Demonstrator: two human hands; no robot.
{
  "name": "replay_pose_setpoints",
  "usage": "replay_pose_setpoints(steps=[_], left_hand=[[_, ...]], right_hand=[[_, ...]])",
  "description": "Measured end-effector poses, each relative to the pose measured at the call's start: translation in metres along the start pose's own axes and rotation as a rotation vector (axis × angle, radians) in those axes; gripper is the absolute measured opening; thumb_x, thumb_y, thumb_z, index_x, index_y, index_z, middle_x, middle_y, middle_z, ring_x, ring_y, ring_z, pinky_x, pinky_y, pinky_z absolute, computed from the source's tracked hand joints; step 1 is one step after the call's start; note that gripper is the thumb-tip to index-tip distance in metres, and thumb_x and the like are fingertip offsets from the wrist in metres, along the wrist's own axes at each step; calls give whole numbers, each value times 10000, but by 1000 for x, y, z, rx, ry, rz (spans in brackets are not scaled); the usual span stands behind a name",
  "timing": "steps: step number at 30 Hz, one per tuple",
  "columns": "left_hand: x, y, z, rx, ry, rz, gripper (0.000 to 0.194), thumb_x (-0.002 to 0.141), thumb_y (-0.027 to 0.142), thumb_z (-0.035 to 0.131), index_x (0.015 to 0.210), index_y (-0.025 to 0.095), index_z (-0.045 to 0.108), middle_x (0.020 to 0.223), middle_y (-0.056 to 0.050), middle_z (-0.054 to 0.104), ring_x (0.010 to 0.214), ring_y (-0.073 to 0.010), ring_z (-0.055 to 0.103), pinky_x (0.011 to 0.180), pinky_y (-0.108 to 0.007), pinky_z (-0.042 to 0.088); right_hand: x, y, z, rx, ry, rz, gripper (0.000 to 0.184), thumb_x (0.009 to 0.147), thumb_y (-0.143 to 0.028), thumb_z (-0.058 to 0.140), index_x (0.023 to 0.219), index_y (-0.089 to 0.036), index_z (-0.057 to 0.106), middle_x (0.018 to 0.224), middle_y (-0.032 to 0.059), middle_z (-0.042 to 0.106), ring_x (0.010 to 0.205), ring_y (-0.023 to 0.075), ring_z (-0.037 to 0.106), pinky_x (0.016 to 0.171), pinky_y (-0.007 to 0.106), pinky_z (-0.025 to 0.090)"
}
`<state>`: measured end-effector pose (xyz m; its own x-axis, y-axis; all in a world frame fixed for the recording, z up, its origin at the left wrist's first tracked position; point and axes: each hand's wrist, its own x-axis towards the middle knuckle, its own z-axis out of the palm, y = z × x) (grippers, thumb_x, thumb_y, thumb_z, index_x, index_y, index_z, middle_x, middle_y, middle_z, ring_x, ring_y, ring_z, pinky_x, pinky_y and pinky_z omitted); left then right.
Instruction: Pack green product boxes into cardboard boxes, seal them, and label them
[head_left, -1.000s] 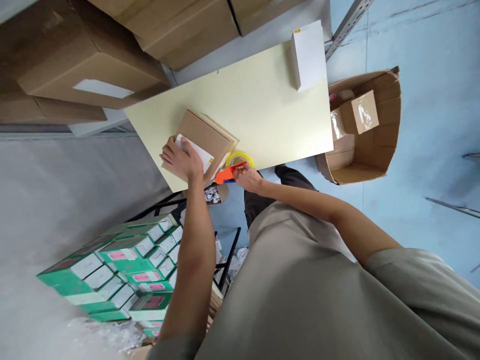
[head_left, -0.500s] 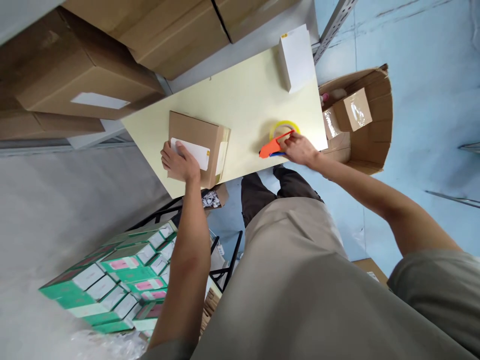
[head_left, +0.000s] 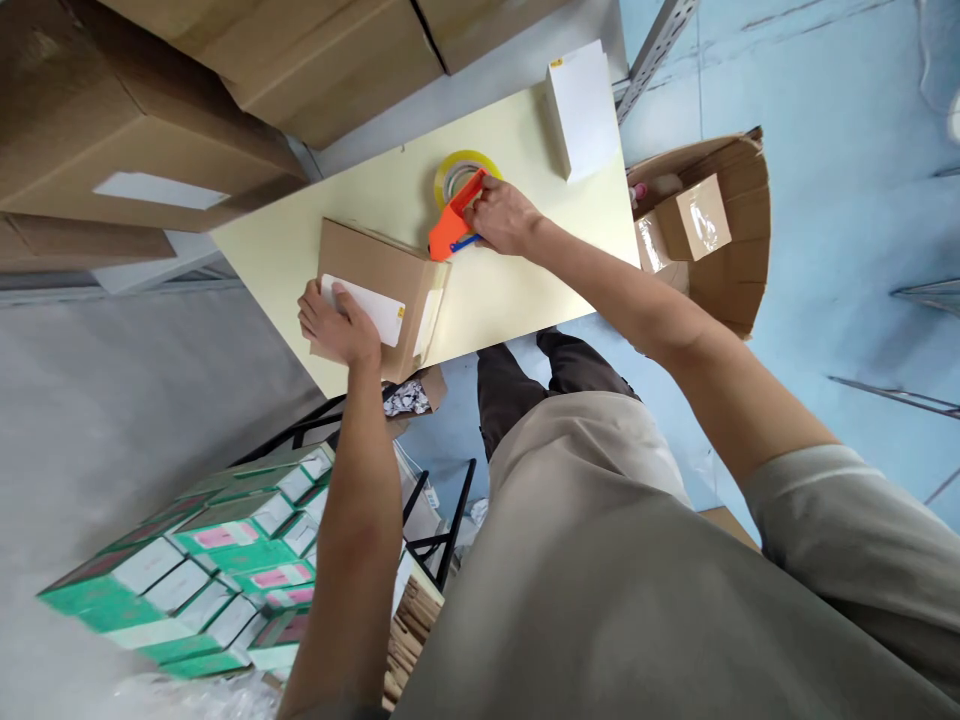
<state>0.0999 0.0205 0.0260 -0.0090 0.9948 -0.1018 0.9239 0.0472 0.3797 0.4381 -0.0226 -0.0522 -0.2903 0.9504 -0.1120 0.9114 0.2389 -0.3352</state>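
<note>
A brown cardboard box (head_left: 345,246) lies at the left of the cream tabletop, a flat white rectangle (head_left: 379,312) with a small yellow mark on its top. Over the box's left side my left hand (head_left: 337,325) grips it, thumb on the white rectangle. My right hand (head_left: 504,215) is closed on an orange tape dispenser (head_left: 450,228) with a blue part and a yellow-rimmed tape roll (head_left: 444,175). The dispenser's front end hangs close to the box's far right corner; whether they touch I cannot tell. Part of its handle is hidden by my fingers.
On the table's (head_left: 525,130) right end stands a white box (head_left: 585,115). Beyond that end, an open carton (head_left: 739,240) holds small taped boxes. Large cardboard boxes (head_left: 202,150) sit on shelving at the back left. Green-and-white boxes (head_left: 225,560) are stacked below left.
My right hand has carried the tape dispenser left and away from me, from the table's near edge to beside the box. My left hand stays on the box. The view has shifted slightly.
</note>
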Motion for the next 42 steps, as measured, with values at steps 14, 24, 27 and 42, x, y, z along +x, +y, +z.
replay_pose_setpoints(steps=[14,24,27,42], left_hand=[[-33,32,23,111,-302,161,843,1095,600,578,1726,54,459,1937,-250,192,1840,-378,-16,1501,-606,-6],[-57,26,27,6,-286,278,888,1049,386,563,1809,20,284,1945,-260,135,1833,-383,-66,1486,-612,-79],[-65,24,26,10,-323,330,903,1044,392,589,1813,27,287,1942,-258,150,1835,-385,-50,1487,-617,-68],[-81,11,23,10,-419,457,932,1010,423,617,1812,43,332,1935,-218,226,1839,-374,33,1504,-589,-29]], right_hand=[[-47,-220,68,843,-153,99,265,960,-38,475,843,-219,630,797,58,794,1324,340,793,1371,673,370],[-131,-94,52,733,-183,114,355,1028,-225,533,1304,-128,733,1173,173,867,1441,420,734,1408,765,264],[-134,-38,34,631,-43,141,400,1116,-372,491,1355,-138,710,1151,135,864,1445,427,727,1366,791,297],[-30,-128,-25,194,-337,227,317,1087,-73,483,1260,-26,745,1351,254,818,1274,327,776,1196,525,520]])
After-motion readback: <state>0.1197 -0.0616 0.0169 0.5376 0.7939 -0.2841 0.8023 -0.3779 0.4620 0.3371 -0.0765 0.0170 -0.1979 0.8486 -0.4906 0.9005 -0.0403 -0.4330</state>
